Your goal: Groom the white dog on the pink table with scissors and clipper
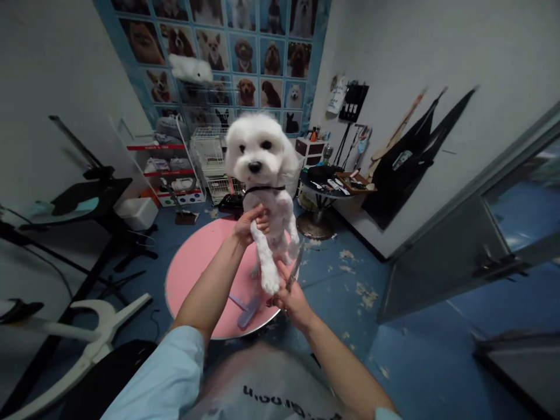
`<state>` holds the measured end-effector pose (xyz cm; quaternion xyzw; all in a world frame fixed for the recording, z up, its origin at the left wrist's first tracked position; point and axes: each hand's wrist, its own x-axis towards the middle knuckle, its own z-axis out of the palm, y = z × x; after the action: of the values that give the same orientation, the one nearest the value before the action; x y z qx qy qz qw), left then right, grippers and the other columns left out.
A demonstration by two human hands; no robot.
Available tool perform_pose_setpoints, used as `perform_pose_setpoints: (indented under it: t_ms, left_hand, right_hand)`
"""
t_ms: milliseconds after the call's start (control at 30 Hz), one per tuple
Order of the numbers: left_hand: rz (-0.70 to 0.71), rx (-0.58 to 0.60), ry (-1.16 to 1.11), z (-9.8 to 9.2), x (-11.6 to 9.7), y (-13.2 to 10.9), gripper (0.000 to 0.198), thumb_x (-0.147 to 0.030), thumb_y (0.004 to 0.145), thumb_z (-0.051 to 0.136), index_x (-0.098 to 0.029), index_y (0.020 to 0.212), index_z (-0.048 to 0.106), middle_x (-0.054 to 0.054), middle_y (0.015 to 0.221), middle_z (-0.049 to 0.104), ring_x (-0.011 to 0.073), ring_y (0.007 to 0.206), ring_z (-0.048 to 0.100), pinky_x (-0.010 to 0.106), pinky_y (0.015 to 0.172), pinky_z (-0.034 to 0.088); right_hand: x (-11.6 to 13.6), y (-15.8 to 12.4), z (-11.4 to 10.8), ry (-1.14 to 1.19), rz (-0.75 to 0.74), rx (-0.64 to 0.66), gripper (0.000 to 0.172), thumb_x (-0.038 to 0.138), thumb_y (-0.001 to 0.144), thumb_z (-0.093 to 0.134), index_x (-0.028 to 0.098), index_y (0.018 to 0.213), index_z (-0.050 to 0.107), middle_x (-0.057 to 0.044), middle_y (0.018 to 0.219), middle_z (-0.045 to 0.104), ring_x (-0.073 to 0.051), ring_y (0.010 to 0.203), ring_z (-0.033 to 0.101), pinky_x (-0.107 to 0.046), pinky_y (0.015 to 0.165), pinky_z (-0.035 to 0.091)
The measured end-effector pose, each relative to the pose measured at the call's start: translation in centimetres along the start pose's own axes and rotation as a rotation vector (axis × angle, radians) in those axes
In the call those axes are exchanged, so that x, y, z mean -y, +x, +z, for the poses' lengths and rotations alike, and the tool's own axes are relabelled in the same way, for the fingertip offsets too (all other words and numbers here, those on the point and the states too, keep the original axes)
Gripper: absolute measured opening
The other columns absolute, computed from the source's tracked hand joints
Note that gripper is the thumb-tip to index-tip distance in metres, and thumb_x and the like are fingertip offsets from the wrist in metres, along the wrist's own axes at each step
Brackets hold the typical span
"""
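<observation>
A fluffy white dog (265,157) is held upright on the round pink grooming table (192,262), its chest and belly turned toward me and a thin dark band around its neck. My left hand (254,224) is closed around the dog's upper front leg, by the chest; part of the grip is hidden by fur. Below, near a hanging front paw, my right hand (295,300) holds a pair of scissors (298,265) with the blades pointing up. Their handles are mostly covered by my fingers. A purple pet brush (249,313) lies on the tabletop beneath the paw.
Behind the table stand a wire cage (209,151) and a shelf rack (168,163). A round black table (324,184) carries tools and a tray. At left are a black grooming table (83,198) and a white curved stand (102,326). Fur clippings litter the blue floor (332,286).
</observation>
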<state>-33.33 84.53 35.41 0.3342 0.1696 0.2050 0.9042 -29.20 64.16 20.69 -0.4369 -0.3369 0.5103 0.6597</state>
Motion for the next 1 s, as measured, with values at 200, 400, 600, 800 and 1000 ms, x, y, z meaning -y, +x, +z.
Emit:
perform_pose_setpoints:
  t_ms: [200, 400, 600, 800, 1000]
  left_hand:
    - [0.078, -0.093, 0.024, 1.0, 0.7, 0.3, 0.051, -0.037, 0.11, 0.026, -0.018, 0.064, 0.038, -0.01, 0.051, 0.019, 0.0051, 0.034, 0.02, 0.019, 0.04, 0.022]
    - [0.165, -0.19, 0.031, 2.5, 2.0, 0.1, 0.058, -0.038, 0.11, 0.015, -0.018, 0.063, 0.042, -0.009, 0.05, 0.016, 0.005, 0.034, 0.015, 0.019, 0.04, 0.019]
    - [0.314, -0.234, 0.048, 2.9, 2.9, 0.5, 0.055, -0.042, 0.109, 0.027, -0.018, 0.063, 0.045, -0.01, 0.049, 0.015, 0.0046, 0.035, 0.012, 0.019, 0.04, 0.018]
    - [0.5, -0.274, 0.044, 3.7, 3.9, 1.2, 0.051, -0.043, 0.108, 0.033, -0.018, 0.065, 0.045, -0.009, 0.047, 0.02, 0.0041, 0.034, 0.015, 0.018, 0.039, 0.018]
    - [0.601, -0.332, 0.082, 4.6, 4.8, 1.7, 0.051, -0.044, 0.109, 0.026, -0.019, 0.069, 0.046, -0.01, 0.049, 0.02, 0.0047, 0.036, 0.016, 0.017, 0.039, 0.021]
  right_hand:
    - [0.8, 0.0, 0.8, 0.031, -0.069, -0.126, 0.053, 0.067, 0.073, 0.079, 0.018, 0.071, 0.061, 0.004, 0.053, 0.054, -0.006, 0.042, 0.035, -0.022, 0.043, 0.029]
    - [-1.8, -1.4, -4.6, 0.004, 0.002, -0.188, 0.055, 0.072, 0.073, 0.075, 0.022, 0.078, 0.055, 0.009, 0.052, 0.049, -0.007, 0.039, 0.038, -0.023, 0.043, 0.035]
    - [-3.3, -0.7, -7.3, -0.05, 0.086, -0.011, 0.05, 0.071, 0.08, 0.063, 0.023, 0.08, 0.053, 0.008, 0.056, 0.054, -0.011, 0.05, 0.052, -0.026, 0.054, 0.043]
    - [-1.9, -2.4, -6.8, 0.24, 0.482, 0.241, 0.065, 0.074, 0.067, 0.077, 0.022, 0.095, 0.049, 0.002, 0.071, 0.071, -0.015, 0.059, 0.068, -0.028, 0.062, 0.049]
    - [1.1, -6.8, -4.5, 0.495, 0.446, 0.4, 0.078, 0.044, 0.043, 0.101, 0.022, 0.098, 0.05, -0.001, 0.091, 0.075, -0.021, 0.088, 0.075, -0.037, 0.084, 0.054]
